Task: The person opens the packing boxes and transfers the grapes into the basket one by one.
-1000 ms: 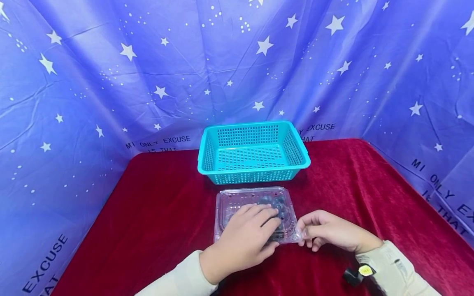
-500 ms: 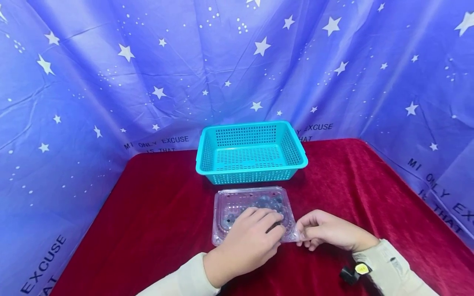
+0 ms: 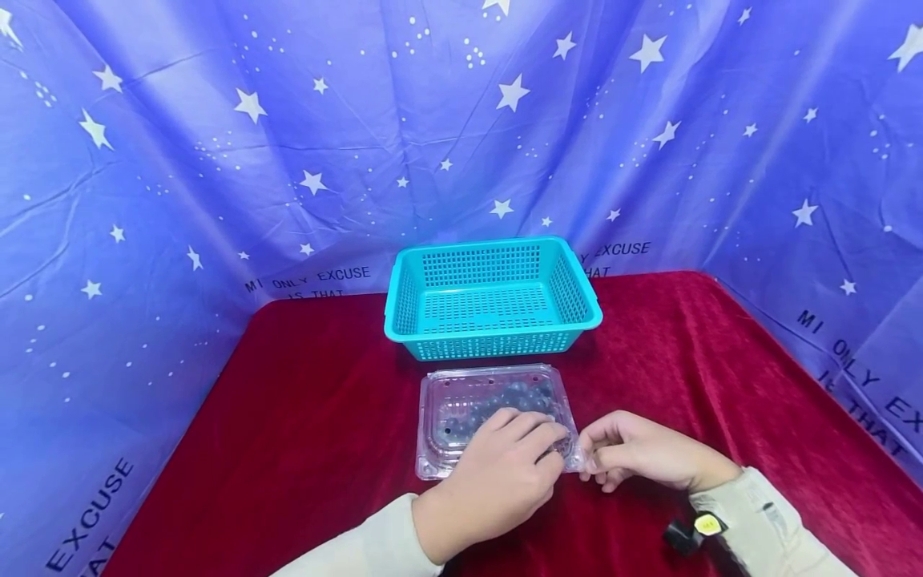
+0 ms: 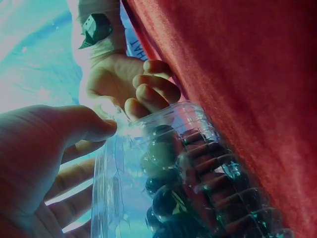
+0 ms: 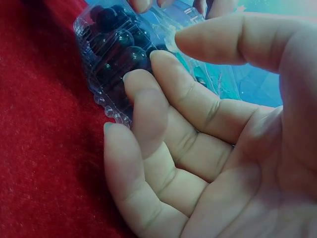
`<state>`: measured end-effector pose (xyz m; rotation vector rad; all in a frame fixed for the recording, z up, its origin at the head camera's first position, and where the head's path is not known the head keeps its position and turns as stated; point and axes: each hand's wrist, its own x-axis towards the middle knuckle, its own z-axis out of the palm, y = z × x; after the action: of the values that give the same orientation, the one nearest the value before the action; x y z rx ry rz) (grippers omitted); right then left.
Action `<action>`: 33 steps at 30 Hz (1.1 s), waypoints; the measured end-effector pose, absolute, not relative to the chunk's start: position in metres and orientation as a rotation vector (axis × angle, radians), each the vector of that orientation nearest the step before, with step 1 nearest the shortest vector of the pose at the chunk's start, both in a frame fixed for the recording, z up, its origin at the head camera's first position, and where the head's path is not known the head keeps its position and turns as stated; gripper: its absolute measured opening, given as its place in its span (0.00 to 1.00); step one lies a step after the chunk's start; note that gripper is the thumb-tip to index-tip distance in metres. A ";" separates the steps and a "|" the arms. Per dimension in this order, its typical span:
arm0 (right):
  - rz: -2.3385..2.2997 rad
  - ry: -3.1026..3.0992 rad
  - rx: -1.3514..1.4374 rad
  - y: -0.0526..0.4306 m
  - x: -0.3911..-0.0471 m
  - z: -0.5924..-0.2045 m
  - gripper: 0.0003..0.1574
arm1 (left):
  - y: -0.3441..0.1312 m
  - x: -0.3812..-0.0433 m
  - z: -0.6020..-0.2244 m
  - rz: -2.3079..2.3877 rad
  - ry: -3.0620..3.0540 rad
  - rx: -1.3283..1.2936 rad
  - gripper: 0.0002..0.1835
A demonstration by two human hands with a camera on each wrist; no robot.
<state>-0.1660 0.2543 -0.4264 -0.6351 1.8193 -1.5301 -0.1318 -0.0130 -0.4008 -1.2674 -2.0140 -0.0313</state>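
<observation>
A clear plastic clamshell box (image 3: 440,401) holding dark, round, grape-like fruit (image 3: 515,394) lies on the red cloth. My left hand (image 3: 497,473) rests over the near right part of its lid, fingers slightly bent. In the left wrist view, the left thumb (image 4: 89,124) lies along the box's near edge. At the near right corner, my right hand (image 3: 642,453) pinches the box's rim between thumb and forefinger. The other right fingers (image 5: 143,114) curl loosely beside the box in the right wrist view. The left hand hides some of the fruit.
A turquoise perforated basket (image 3: 493,343) stands just behind the box, with no contents visible. Red velvet cloth (image 3: 303,401) covers the table. A blue star-patterned curtain (image 3: 404,112) hangs around the back and sides.
My left hand has slid right along the lid toward the near right corner, uncovering more fruit on the left. My right hand stays at that corner.
</observation>
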 end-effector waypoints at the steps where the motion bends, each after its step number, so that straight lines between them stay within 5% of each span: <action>1: -1.531 1.817 -0.636 0.254 -0.166 -0.426 0.12 | -0.012 -0.132 -0.401 -0.028 -2.010 -1.269 0.04; 33: -1.617 1.712 -0.733 0.257 -0.165 -0.429 0.11 | 0.011 -0.129 -0.402 0.002 -2.058 -1.264 0.11</action>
<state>-0.1650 0.2567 -0.4293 -0.7335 1.7116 -1.6170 -0.1291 0.0108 -0.4017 -1.2637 -2.0579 0.0020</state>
